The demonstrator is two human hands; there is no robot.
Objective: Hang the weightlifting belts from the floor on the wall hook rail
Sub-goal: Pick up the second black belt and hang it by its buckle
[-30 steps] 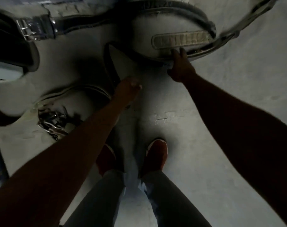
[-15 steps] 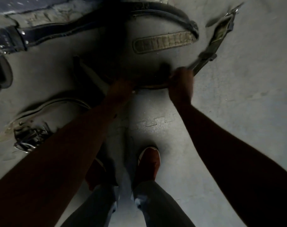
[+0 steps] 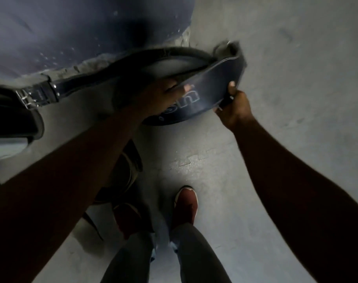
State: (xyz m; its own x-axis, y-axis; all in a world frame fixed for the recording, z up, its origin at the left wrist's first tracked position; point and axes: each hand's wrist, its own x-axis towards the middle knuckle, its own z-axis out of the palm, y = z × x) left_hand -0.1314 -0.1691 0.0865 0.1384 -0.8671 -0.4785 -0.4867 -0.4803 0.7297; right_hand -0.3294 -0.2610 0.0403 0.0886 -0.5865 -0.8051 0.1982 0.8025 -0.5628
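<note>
A wide dark weightlifting belt (image 3: 206, 88) with pale lettering is lifted off the grey floor, tilted, in the upper middle of the head view. My left hand (image 3: 161, 94) grips its near left part, fingers curled over the edge. My right hand (image 3: 234, 105) clamps its right end, thumb on top. A second dark belt (image 3: 76, 86) with a metal buckle (image 3: 26, 100) lies on the floor at the left, its strap arching behind the held belt. Another belt (image 3: 125, 172) lies partly hidden under my left forearm. No hook rail is in view.
The blue-grey wall (image 3: 82, 27) meets the floor at a rough chipped edge at the top left. My red shoes (image 3: 186, 205) stand on the grey concrete floor (image 3: 276, 99) at the bottom middle. A cracked patch marks the floor in front of them.
Both hands have closed on the wide belt and raised it off the floor. The view has tilted up toward the wall, and the belts on the left have slid down in the frame.
</note>
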